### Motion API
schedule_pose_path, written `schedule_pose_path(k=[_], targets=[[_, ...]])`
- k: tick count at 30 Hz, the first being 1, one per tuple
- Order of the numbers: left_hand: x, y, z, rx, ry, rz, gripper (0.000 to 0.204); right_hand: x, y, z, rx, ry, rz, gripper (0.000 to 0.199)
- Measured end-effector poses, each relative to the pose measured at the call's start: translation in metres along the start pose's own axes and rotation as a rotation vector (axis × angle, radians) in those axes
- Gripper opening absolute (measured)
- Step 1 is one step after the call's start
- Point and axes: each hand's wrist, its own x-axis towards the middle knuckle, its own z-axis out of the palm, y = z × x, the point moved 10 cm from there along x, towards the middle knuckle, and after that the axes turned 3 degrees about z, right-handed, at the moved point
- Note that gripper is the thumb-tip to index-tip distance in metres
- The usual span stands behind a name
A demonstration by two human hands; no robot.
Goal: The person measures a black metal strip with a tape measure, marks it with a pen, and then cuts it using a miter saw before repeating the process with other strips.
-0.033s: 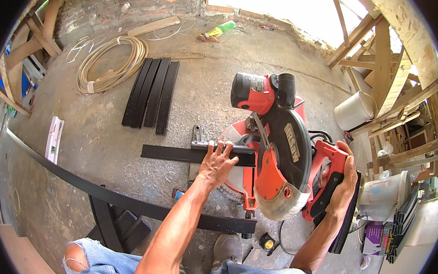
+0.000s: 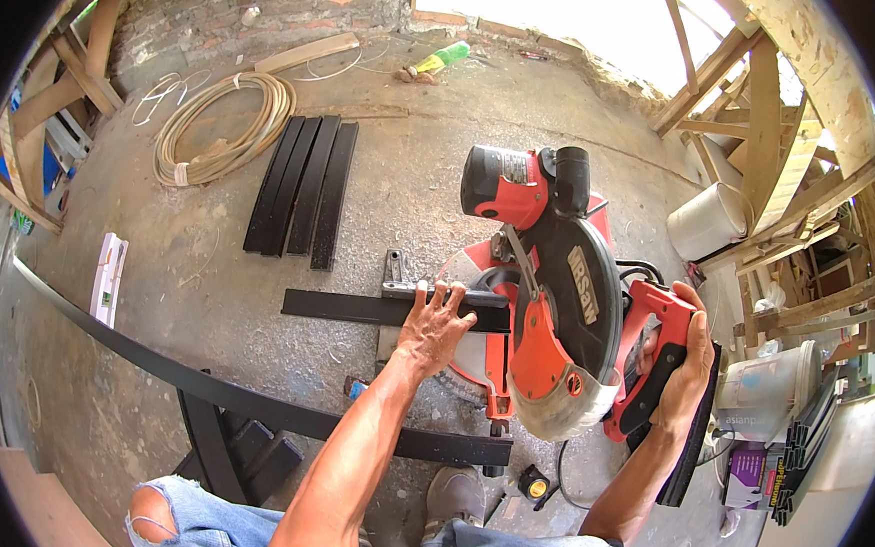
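Observation:
A red and black miter saw (image 2: pixel 571 302) stands on the floor in front of me, its blade head raised above the base. Around its red D-shaped handle (image 2: pixel 643 356) my right hand (image 2: pixel 687 374) is closed, with some fingertips showing through the opening. My left hand (image 2: pixel 432 328) grips a short black bar (image 2: pixel 340 307), which looks like a metal profile. It presses the bar against the saw's grey fence (image 2: pixel 426 291), with fingers reaching over the top. The bar's right end lies at the saw's table, left of the blade guard (image 2: pixel 575 402).
Several black bars (image 2: pixel 303 185) lie side by side beyond my left hand, near a coiled hose (image 2: pixel 228 130). A long black bar (image 2: pixel 250 397) crosses in front of my knees. A tape measure (image 2: pixel 534 483) sits by my shoe (image 2: pixel 456 495). Buckets (image 2: pixel 771 389) and timber (image 2: pixel 767 123) stand at right.

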Motion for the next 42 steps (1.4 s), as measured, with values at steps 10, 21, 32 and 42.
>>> schedule_pose_path(k=[10, 21, 32, 42], targets=[[0.0003, 0.0005, 0.0008, 0.027, 0.0, 0.003, 0.043, -0.0019, -0.0009, 0.0013, 0.003, 0.017, -0.004, 0.056], [0.0005, 0.0004, 0.0005, 0.027, -0.009, -0.001, 0.042, -0.0016, 0.001, 0.0011, 0.033, -0.011, -0.018, 0.055], [-0.0002, -0.0003, -0.0002, 0.006, -0.002, -0.003, 0.043, -0.0024, -0.0001, 0.0024, 0.037, -0.017, -0.016, 0.055], [-0.0001, -0.0003, 0.0018, 0.018, -0.03, -0.002, 0.044, -0.0025, -0.0015, 0.0034, 0.045, -0.011, -0.013, 0.054]])
